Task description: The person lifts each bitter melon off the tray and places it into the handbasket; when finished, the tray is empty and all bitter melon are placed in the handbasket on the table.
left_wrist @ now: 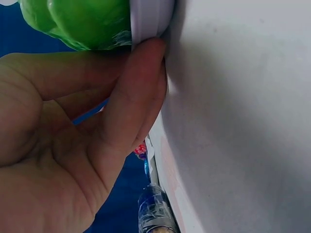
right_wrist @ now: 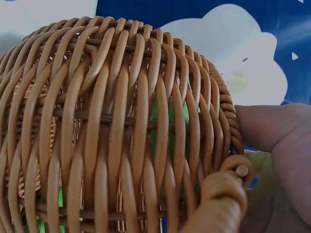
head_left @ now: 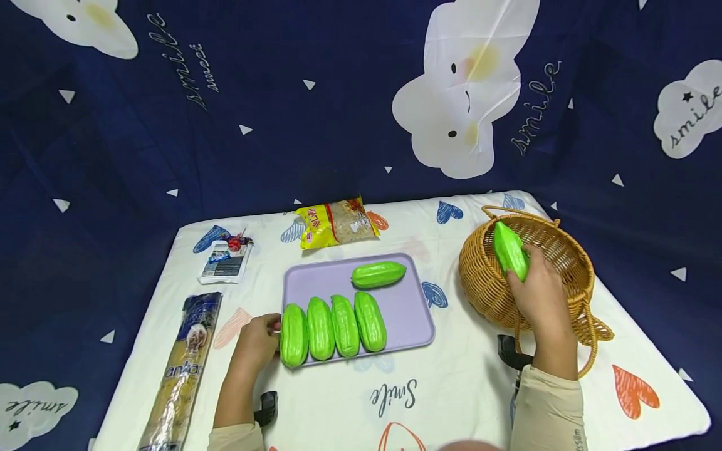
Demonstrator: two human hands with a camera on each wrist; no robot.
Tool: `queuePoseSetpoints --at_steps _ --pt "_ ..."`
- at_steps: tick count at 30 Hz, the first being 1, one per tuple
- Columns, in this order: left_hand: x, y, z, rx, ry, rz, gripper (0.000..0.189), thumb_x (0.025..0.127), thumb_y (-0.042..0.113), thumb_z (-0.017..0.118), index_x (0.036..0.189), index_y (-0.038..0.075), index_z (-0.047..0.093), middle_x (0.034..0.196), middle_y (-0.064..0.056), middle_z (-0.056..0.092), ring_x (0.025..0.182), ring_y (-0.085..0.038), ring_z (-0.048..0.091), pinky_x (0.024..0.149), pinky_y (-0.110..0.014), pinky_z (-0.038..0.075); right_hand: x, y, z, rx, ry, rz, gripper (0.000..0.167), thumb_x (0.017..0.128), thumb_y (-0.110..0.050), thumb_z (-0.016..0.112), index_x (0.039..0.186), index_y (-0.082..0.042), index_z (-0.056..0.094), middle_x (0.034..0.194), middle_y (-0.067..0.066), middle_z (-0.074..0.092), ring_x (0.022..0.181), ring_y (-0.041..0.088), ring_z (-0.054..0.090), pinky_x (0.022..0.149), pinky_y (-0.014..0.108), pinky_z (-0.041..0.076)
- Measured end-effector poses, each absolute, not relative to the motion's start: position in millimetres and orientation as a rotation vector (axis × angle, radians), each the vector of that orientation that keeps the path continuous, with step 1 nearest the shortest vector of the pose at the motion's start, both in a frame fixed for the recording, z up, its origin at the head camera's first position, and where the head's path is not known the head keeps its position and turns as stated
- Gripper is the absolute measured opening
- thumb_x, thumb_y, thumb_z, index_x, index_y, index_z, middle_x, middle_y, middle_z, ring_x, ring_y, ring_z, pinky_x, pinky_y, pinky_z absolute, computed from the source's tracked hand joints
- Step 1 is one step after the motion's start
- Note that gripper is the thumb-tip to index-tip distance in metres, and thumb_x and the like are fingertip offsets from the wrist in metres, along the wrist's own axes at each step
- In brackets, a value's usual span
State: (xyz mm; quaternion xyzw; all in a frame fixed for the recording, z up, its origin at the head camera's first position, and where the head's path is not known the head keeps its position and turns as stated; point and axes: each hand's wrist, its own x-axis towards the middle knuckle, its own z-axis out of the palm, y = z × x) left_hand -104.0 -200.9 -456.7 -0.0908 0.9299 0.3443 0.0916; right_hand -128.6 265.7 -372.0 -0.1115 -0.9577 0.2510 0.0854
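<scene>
My right hand (head_left: 541, 294) grips a green gourd (head_left: 509, 247), ridged and glossy, at the mouth of a wicker basket (head_left: 485, 288). In the right wrist view, the basket's weave (right_wrist: 116, 121) hides most of the gourd; green shows through the gaps, and the hand (right_wrist: 277, 145) is at the rim. My left hand (head_left: 258, 341) pinches the left edge of a lilac tray (head_left: 412, 313). Its fingertips press the tray's rim (left_wrist: 150, 19) beside a gourd (left_wrist: 82, 24) in the left wrist view. Several gourds (head_left: 320, 329) stand in a row on the tray, and another gourd (head_left: 379, 274) lies crosswise behind them.
A yellow food bag (head_left: 338, 224) lies behind the tray. To the left are a flat white packet (head_left: 225, 263) with small wrapped sweets (head_left: 237, 242) on it, and a long pasta pack (head_left: 183, 369). The basket's handle (head_left: 589, 344) hangs down on its near side.
</scene>
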Motion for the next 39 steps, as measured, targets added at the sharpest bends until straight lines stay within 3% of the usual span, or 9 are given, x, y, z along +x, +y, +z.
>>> queuePoseSetpoints --at_steps 8,15,20,29,39 --pt "-103.7 -200.9 -456.9 -0.281 2.758 1.019 0.041 0.087 0.001 0.057 0.127 -0.008 0.058 0.105 -0.019 0.067 0.094 -0.031 0.058 0.081 -0.047 0.047 -127.3 263.5 -372.4 -0.317 -2.829 0.763 0.064 0.096 -0.024 0.057 0.150 -0.003 0.028 0.140 0.038 0.037 0.123 0.059 0.037 0.097 0.069 0.032" --pt "-103.3 -200.2 -456.2 -0.265 2.771 1.013 0.040 0.086 0.000 0.057 0.125 -0.008 0.059 0.102 -0.018 0.067 0.091 -0.030 0.059 0.080 -0.047 0.048 -124.4 231.8 -373.6 -0.063 -2.583 0.781 0.048 0.090 -0.013 0.066 0.134 0.000 0.051 0.133 0.028 0.048 0.124 0.047 0.043 0.101 0.060 0.034" --pt "-104.0 -200.8 -457.3 -0.249 2.780 1.025 0.039 0.086 -0.002 0.054 0.124 -0.007 0.061 0.102 -0.015 0.067 0.094 -0.030 0.059 0.081 -0.047 0.047 -122.3 192.5 -379.9 0.249 -2.651 0.779 0.045 0.089 -0.018 0.069 0.129 -0.002 0.056 0.123 0.020 0.057 0.114 0.038 0.054 0.095 0.054 0.043" --pt "-102.7 -199.8 -460.0 -0.288 2.754 1.034 0.040 0.087 0.000 0.055 0.126 -0.007 0.059 0.103 -0.015 0.067 0.095 -0.030 0.060 0.081 -0.045 0.047 -106.0 125.7 -414.4 0.666 -2.991 0.686 0.057 0.088 -0.035 0.070 0.137 -0.012 0.053 0.128 0.011 0.060 0.116 0.029 0.059 0.093 0.047 0.049" --pt "-103.0 -199.7 -458.7 -0.291 2.761 1.034 0.040 0.087 -0.001 0.054 0.126 -0.007 0.059 0.104 -0.015 0.067 0.096 -0.031 0.059 0.079 -0.045 0.048 -102.8 104.2 -438.3 0.800 -3.098 0.714 0.060 0.090 -0.042 0.065 0.137 -0.009 0.050 0.125 0.016 0.060 0.111 0.033 0.061 0.090 0.047 0.050"
